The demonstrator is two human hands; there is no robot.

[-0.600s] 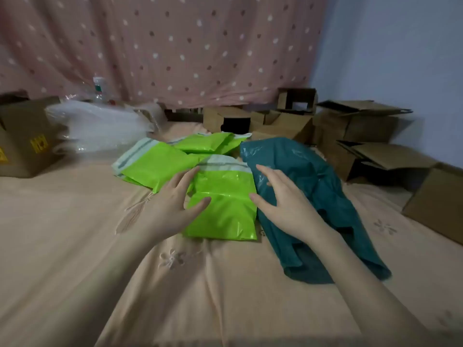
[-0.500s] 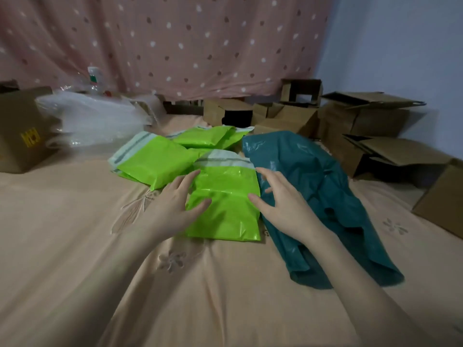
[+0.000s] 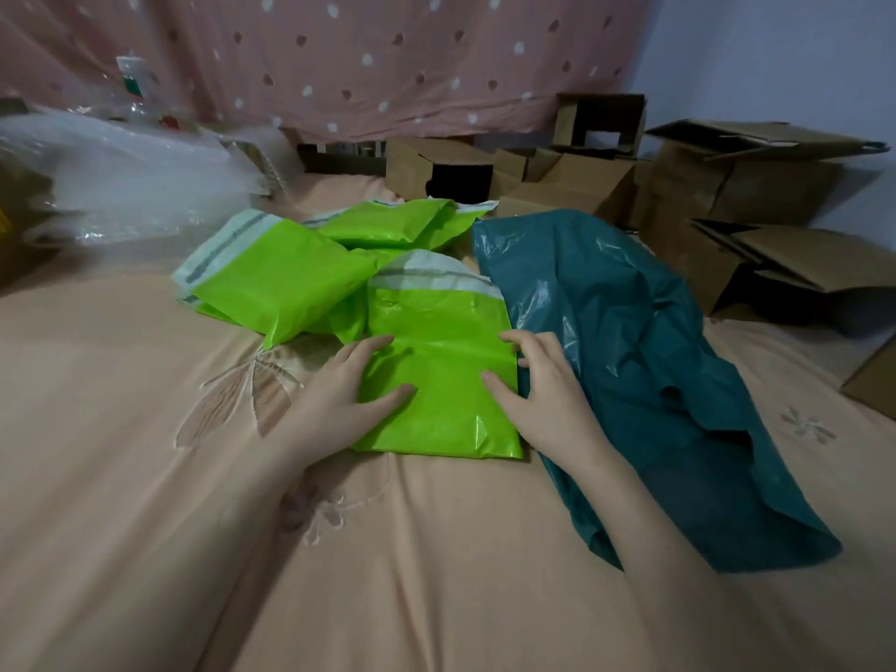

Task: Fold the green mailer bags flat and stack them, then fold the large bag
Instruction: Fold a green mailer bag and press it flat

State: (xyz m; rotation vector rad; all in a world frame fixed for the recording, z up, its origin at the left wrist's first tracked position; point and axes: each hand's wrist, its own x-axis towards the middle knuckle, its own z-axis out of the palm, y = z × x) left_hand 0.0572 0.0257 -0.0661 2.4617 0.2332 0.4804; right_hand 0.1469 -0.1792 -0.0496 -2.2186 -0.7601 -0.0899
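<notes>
Both hands spread flat, nothing grasped: left hand [image 3: 342,397], right hand [image 3: 543,390] pressed on nearest green mailer [image 3: 439,361]; teal bag [image 3: 630,341] alongside.

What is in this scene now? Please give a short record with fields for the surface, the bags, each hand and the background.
surface: peach bedsheet with embroidered flowers
near mailer: green mailer bag, flat, white flap away from person
other mailers: loose green pile behind it, not stacked
large bag: teal bag, crumpled, unfolded, right of mailer
left hand: open, on mailer's left edge
right hand: open, on mailer's right edge
background: cardboard boxes, bubble wrap, dotted curtain
</notes>
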